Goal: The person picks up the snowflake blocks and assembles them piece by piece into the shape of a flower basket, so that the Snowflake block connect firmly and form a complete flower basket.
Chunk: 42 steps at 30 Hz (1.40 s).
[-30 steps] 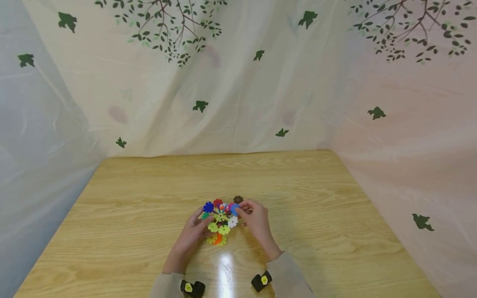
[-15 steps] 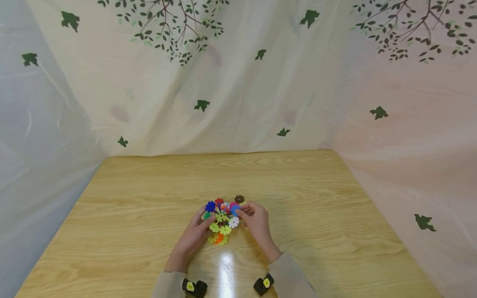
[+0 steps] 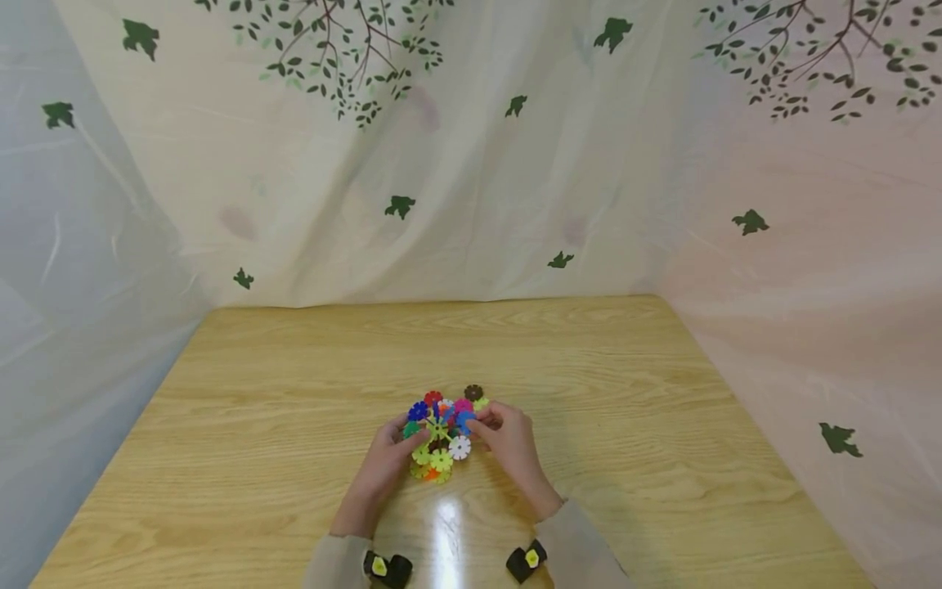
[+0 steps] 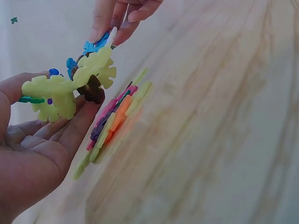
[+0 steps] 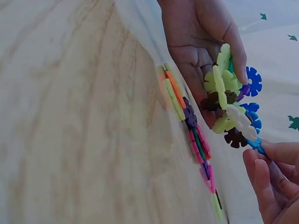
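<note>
Cluster of plastic flowers (image 3: 437, 429) is gripped by the left hand (image 3: 382, 465); the right hand (image 3: 511, 442) pinches a blue flower (image 3: 465, 421) at the cluster's right, flat pieces (image 4: 121, 111) lying below. Steadying the cluster and keeping that flower square should work best.

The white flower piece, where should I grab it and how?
I'd pinch the white flower disc by its outer petals, thumb and finger on opposite faces, coming from the right. That rim juts out of the flower-disc cluster, on the side away from the left hand, and the left wrist view shows the disc thin, edge-on.
</note>
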Each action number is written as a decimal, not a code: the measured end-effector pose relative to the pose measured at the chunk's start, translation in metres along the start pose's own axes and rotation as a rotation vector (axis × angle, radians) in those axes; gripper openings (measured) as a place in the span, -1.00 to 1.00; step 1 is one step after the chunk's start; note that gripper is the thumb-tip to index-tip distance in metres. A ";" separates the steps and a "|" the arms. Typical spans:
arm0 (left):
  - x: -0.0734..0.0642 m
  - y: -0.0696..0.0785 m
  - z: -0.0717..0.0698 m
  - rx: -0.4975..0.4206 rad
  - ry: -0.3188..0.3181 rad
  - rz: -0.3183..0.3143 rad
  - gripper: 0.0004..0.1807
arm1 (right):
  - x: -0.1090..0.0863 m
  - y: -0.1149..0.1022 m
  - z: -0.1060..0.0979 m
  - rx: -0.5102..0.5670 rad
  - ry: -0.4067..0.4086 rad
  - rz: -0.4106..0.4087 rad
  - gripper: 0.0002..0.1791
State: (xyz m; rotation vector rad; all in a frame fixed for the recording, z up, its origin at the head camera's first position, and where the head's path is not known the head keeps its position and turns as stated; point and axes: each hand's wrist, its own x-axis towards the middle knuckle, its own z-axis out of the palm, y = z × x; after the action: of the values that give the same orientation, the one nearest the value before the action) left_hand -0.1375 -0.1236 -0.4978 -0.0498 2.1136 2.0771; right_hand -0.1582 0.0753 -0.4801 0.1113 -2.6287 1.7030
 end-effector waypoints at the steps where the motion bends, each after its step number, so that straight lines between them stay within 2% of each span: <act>1: 0.000 0.000 0.000 -0.002 0.005 0.003 -0.35 | 0.000 0.000 0.000 0.006 0.001 0.009 -0.87; 8: -0.001 0.001 -0.001 -0.018 0.007 0.029 -0.50 | 0.000 0.001 0.003 0.068 0.006 0.026 -0.86; 11: -0.001 0.002 -0.001 -0.026 0.014 0.022 -0.56 | -0.001 0.001 0.005 0.107 0.004 0.031 -0.85; 17: -0.001 0.003 0.003 0.039 0.008 0.035 -0.71 | -0.003 -0.002 0.004 0.124 0.020 0.037 -0.84; 20: -0.002 0.003 0.004 0.082 0.028 0.032 -0.68 | -0.003 -0.004 0.003 0.119 0.009 0.041 -0.85; 22: -0.002 0.003 0.004 0.090 0.047 0.029 -0.56 | -0.003 -0.006 0.002 0.133 0.000 0.041 -0.84; 27: -0.002 0.001 0.003 0.019 0.047 0.049 -0.32 | -0.004 -0.007 0.000 0.185 -0.023 0.062 -0.78; 31: -0.001 0.000 0.003 -0.039 0.021 0.072 -0.41 | -0.007 -0.013 -0.002 0.240 -0.064 0.086 -0.74; 35: -0.001 -0.001 0.001 -0.064 0.026 0.060 -0.47 | -0.008 -0.018 -0.002 0.276 -0.116 0.111 -0.72; 39: 0.001 -0.001 -0.005 -0.079 0.069 0.024 -0.48 | -0.002 -0.008 -0.001 0.250 -0.135 0.084 -0.64; 42: 0.001 0.001 -0.011 -0.101 0.100 0.000 -0.47 | 0.002 -0.005 -0.002 0.173 -0.133 0.033 -0.68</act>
State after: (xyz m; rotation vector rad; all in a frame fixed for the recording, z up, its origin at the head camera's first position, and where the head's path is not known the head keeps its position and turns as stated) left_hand -0.1399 -0.1346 -0.4974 -0.1702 2.0619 2.2241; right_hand -0.1599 0.0754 -0.4748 0.1897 -2.5798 1.9988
